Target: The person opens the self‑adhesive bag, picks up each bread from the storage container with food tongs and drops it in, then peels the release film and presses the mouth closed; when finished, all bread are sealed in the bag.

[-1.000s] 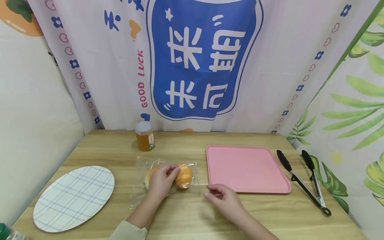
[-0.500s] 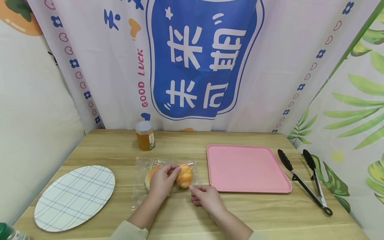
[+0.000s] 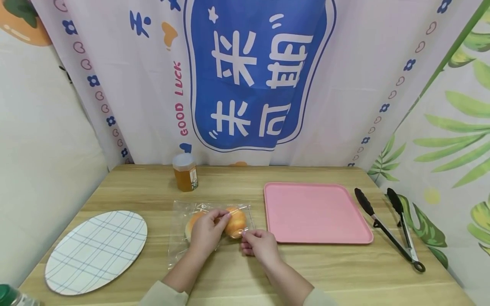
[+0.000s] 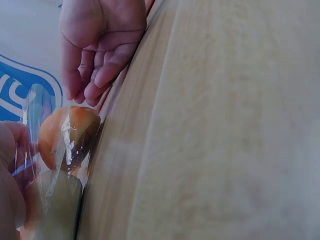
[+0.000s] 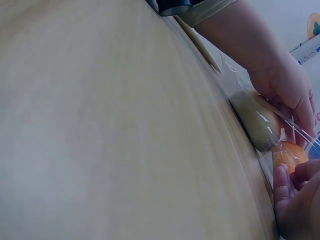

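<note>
On the wooden table lies a clear plastic bag (image 3: 180,208) with an orange-brown bread roll (image 3: 236,222) at its right side and a round bun (image 3: 193,221) at its left. My left hand (image 3: 206,231) lies over the bag between the two, its thumb and fingers pinching the plastic. The palm covers part of the round bun. At the bag's lower right, my right hand (image 3: 262,246) pinches the film with thumb and forefinger, beside the roll's lower edge. The right wrist view shows these fingers close against the roll (image 5: 290,152), under shiny film.
A pink tray (image 3: 315,212) lies right of the bag, with black-handled tongs (image 3: 394,242) beyond it. An oval checked plate (image 3: 95,253) is at the left. Behind the bag stands a honey-coloured jar (image 3: 185,174). A green-capped bottle (image 3: 15,295) shows at the front left corner.
My right hand has moved left from near the tray to the bag's lower right and now pinches the plastic. The left hand has kept its place on the bag.
</note>
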A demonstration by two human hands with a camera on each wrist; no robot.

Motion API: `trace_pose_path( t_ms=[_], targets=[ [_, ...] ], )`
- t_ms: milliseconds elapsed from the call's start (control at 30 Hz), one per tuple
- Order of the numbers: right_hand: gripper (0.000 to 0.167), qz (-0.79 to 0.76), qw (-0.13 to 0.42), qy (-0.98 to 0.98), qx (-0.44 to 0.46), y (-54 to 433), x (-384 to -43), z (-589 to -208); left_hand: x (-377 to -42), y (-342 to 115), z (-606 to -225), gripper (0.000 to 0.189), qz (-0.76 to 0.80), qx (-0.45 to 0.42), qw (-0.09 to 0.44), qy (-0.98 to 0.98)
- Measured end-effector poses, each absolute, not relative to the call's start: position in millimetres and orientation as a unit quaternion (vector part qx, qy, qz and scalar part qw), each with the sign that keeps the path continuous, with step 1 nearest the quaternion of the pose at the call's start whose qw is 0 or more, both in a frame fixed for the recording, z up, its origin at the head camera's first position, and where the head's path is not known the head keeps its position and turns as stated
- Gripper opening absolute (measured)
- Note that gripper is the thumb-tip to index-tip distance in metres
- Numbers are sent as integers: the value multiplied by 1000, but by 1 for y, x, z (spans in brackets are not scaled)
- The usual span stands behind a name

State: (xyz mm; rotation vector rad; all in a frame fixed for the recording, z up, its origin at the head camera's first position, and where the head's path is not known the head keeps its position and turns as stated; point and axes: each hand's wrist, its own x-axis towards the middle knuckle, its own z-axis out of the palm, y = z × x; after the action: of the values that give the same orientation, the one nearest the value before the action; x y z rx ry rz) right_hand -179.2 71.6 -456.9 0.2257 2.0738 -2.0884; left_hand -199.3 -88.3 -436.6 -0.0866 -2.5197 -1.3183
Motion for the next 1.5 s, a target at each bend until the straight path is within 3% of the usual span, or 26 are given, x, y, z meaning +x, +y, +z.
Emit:
trace_pose_path(
  t_ms=[333, 533, 800, 1100, 1500],
  targets=[
    [12, -710, 67, 695, 91, 78, -188, -460, -199, -92, -417, 21, -400, -62, 91, -910],
    [14, -727, 57, 677, 103, 82, -191, -459, -203, -97, -407, 21, -405, -67, 43, -911],
    [14, -718, 68, 685, 106, 84, -192, -459, -235, -113, -400, 23, -417, -57, 30, -907],
    [20, -732, 83, 668, 105, 82, -192, -465, -270, -118, -410, 25, -391, -15, -66, -918],
    [22, -728, 76, 673, 104, 81, -188, -462, -281, -119, -425, 22, -374, -23, -81, -924]
  ],
)
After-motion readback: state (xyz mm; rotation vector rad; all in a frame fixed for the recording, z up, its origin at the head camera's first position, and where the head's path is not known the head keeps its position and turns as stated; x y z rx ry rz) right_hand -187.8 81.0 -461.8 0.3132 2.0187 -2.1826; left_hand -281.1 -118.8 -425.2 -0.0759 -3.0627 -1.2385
